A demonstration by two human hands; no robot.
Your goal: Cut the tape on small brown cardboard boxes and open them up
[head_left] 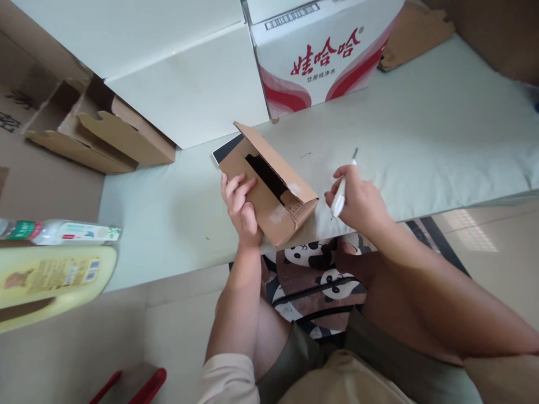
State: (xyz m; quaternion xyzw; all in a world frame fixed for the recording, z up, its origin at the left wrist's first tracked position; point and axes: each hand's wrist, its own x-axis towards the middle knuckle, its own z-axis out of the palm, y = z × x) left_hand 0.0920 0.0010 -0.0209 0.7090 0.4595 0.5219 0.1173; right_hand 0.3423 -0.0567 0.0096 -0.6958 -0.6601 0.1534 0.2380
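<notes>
My left hand (242, 207) grips the left side of a small brown cardboard box (269, 210), its fingers lying over the near face. The box is tilted, and its lid flap stands part-way up, showing a dark gap inside. Bits of clear tape cling to the box and flap. Right of the box and apart from it, my right hand (357, 199) is closed around a slim white pen-like cutter (340, 196) with a grey metal tip pointing away from me. A flat dark item with a white edge (227, 148) shows partly from behind the box.
The pale green cloth-covered surface (189, 224) lies below. At the back stand white boxes (193, 90) and a red-and-white water carton (320, 62). Open cardboard boxes (126, 129) stand left. A plastic bottle (59, 232) and a yellow jug (54, 280) are near the left edge.
</notes>
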